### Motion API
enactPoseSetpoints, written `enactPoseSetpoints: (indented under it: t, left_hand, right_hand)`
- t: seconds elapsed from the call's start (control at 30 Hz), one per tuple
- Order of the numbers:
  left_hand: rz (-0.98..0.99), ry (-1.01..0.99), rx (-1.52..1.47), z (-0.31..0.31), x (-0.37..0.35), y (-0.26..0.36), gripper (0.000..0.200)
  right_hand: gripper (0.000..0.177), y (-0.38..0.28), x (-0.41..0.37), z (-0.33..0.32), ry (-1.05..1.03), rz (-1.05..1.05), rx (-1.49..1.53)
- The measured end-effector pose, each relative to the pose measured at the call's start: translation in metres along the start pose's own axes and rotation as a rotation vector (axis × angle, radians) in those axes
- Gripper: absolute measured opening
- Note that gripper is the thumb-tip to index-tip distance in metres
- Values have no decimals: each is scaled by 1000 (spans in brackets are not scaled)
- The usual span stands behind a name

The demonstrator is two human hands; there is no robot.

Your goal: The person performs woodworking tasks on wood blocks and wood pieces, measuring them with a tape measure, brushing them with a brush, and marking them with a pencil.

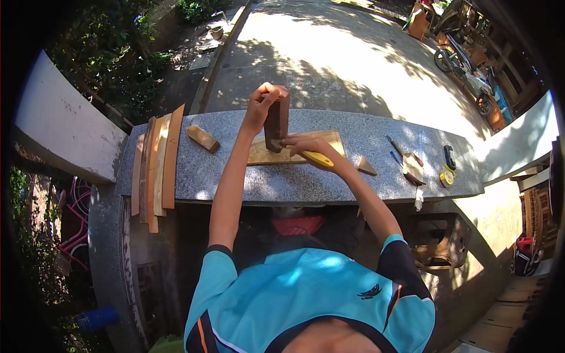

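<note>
Left hand: the left hand [263, 103] is closing around the top of a dark brown wooden block [276, 125] and gripping it firmly from above.
Right hand: the right hand [301, 146] is curling around a yellow-handled tool [318, 159]. Its working end is hidden at the foot of the block, so its kind cannot be told.
Block: it is standing upright on a flat pale wooden board [262, 154], which is lying near the middle of a speckled grey stone table [235, 176].
Step in hand: judging by the pose, the person is working the tool along the block's base line on the board, either marking or cutting; which one is unclear.
Next move calls for: a steady downward hold from the left hand, so the block is not tipping, and a controlled stroke kept close to the base.
Nearby: a row of long brown wooden slats [156, 159] is overhanging the table's left end. A small tan wooden offcut [203, 139] is lying just beside them, and a yellow tape measure [447, 176] is sitting well apart at the right.
</note>
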State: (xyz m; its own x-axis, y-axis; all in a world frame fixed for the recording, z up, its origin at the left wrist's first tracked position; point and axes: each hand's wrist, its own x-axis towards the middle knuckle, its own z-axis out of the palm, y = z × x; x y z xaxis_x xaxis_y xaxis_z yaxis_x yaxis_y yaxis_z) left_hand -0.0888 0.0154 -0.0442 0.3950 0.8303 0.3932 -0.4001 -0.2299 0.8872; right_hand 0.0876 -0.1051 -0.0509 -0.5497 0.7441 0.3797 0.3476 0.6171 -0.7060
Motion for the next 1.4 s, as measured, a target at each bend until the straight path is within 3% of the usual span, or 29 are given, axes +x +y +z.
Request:
enactPoseSetpoints:
  t: [0.07, 0.13, 0.23, 0.3, 0.33, 0.37, 0.47, 0.5, 0.6, 0.67, 0.7, 0.83, 0.9, 1.07, 1.2, 1.33, 1.37, 1.4]
  left_hand:
    - [12, -15, 34, 5, -3, 3, 15]
    - [19, 2, 21, 1, -2, 8, 16]
    - [36, 29, -69, -8, 4, 6, 14]
    - [-61, -25, -119, -19, 7, 4, 15]
    - [-110, -54, -142, -24, 6, 5, 15]
    - [-94, -46, -95, -28, 4, 7, 26]
    - [-71, -92, 71, -19, -2, 33, 36]
    - [-97, -106, 90, -21, -1, 32, 44]
    - [-64, 123, 113, -15, 2, 25, 44]
    - [-107, 116, 9, -16, 0, 26, 39]
    - [-109, 141, -9, -18, 2, 21, 38]
    - [-117, 90, -45, -18, 3, 21, 35]
    - [-149, 15, 33, -18, 5, 23, 35]
    - [-115, -206, 89, 0, 14, 22, 37]
    - [-150, -6, 13, -6, 12, 22, 40]
    - [-84, -7, 63, -11, 9, 18, 43]
    - [-104, -71, 82, -20, 8, 13, 55]
    - [-118, 4, 92, -20, 1, 4, 61]
  right_hand:
    - [10, -20, 23, -25, 186, -33, 26]
    - [11, -34, 35, -48, 340, -194, -170]
    - [11, -17, 31, -35, 420, -187, -165]
    - [14, -10, 10, 1, 4, 41, 63]
    - [16, 18, -2, 21, -159, -28, -120]
    - [15, 45, -15, 37, -275, 73, -70]
    - [13, 19, 5, 16, -117, 110, 54]
    - [10, 9, 18, 6, 47, 14, 96]
    - [6, -33, 61, -36, 356, -201, -95]
    - [7, -48, 74, -48, 557, -284, -199]
    - [8, -48, 74, -42, 512, -255, -142]
    - [8, 8, 18, 31, -56, 7, 0]
    - [4, 23, -5, 53, -211, -34, 3]
    - [9, -18, 27, -13, 271, -79, 60]
    - [6, -35, 32, -35, 519, -255, -295]
    - [10, 27, 9, 28, 163, -68, -1]
    - [10, 41, -7, 48, 137, -32, 39]
    - [10, 50, -23, 64, 107, -5, 74]
